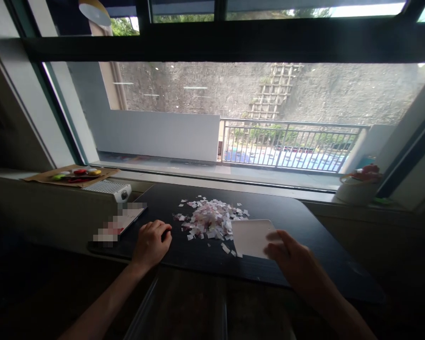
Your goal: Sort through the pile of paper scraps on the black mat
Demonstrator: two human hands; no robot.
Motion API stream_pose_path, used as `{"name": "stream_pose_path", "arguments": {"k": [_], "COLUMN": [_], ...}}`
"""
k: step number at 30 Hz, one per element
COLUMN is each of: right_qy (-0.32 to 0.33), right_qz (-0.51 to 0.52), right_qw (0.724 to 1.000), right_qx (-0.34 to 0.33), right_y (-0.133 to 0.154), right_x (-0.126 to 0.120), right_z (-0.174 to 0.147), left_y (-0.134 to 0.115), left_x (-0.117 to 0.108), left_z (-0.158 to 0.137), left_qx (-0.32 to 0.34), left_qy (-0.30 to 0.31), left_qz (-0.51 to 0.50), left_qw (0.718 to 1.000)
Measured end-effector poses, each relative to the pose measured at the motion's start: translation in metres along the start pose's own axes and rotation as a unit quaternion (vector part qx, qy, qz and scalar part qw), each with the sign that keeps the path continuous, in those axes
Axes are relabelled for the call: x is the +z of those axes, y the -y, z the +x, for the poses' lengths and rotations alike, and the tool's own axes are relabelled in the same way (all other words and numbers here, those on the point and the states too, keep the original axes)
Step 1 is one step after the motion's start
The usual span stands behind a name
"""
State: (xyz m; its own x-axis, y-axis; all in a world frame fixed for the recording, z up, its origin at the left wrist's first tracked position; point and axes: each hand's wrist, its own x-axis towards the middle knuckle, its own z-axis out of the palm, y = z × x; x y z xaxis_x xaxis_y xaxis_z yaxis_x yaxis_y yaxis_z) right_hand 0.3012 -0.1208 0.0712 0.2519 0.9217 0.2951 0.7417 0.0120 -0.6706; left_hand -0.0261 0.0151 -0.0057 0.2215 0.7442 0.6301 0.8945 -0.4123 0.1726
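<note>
A loose heap of small cut paper pieces (212,217), white with some pinkish ones, lies on the dark tabletop (286,208). Left of it, my left hand (152,242) rests by the table's near edge with its fingers curled in; nothing shows in them. My right hand (290,252) grips the right side of a flat off-white card (253,238) between thumb and fingers, the fingertips slightly blurred. The card's left edge meets the right side of the heap, and a few scraps lie at its lower left corner.
At the table's left edge lies a flat, partly blurred-out item (131,218). Behind it are a white ridged appliance (109,189) and a brown board (38,175) with colourful pieces. A white pot (356,189) stands on the right of the sill, beneath a wide window.
</note>
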Motion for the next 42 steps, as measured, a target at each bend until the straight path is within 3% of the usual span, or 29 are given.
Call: {"name": "stream_pose_path", "arguments": {"k": [4, 10, 18, 25, 30, 36, 42], "right_qy": [0.007, 0.016, 0.005, 0.005, -0.034, 0.028, 0.008], "right_qz": [-0.004, 0.038, -0.014, -0.016, -0.013, 0.021, 0.020], "right_qw": [1.000, 0.998, 1.000, 1.000, 0.999, 0.999, 1.000], "right_qx": [-0.003, -0.047, -0.012, -0.006, 0.000, -0.005, 0.000], "right_y": [-0.002, 0.012, -0.001, -0.006, -0.012, -0.002, -0.002], "right_x": [-0.004, 0.017, -0.011, -0.012, -0.021, -0.004, -0.012], "right_z": [-0.003, 0.002, -0.009, -0.010, -0.015, -0.004, -0.012], "left_y": [0.003, 0.004, 0.005, 0.006, 0.008, 0.010, 0.008], "left_x": [0.001, 0.001, 0.000, -0.001, 0.000, 0.000, -0.002], "left_z": [0.000, 0.000, 0.001, 0.002, 0.002, 0.002, 0.003], "left_qx": [0.007, 0.014, 0.013, 0.018, 0.017, 0.021, 0.016], "left_qy": [-0.007, -0.005, -0.007, -0.017, -0.013, -0.010, -0.008], "left_qz": [0.008, 0.009, 0.011, 0.007, 0.005, 0.010, 0.008], "left_qw": [1.000, 1.000, 1.000, 1.000, 1.000, 1.000, 1.000]}}
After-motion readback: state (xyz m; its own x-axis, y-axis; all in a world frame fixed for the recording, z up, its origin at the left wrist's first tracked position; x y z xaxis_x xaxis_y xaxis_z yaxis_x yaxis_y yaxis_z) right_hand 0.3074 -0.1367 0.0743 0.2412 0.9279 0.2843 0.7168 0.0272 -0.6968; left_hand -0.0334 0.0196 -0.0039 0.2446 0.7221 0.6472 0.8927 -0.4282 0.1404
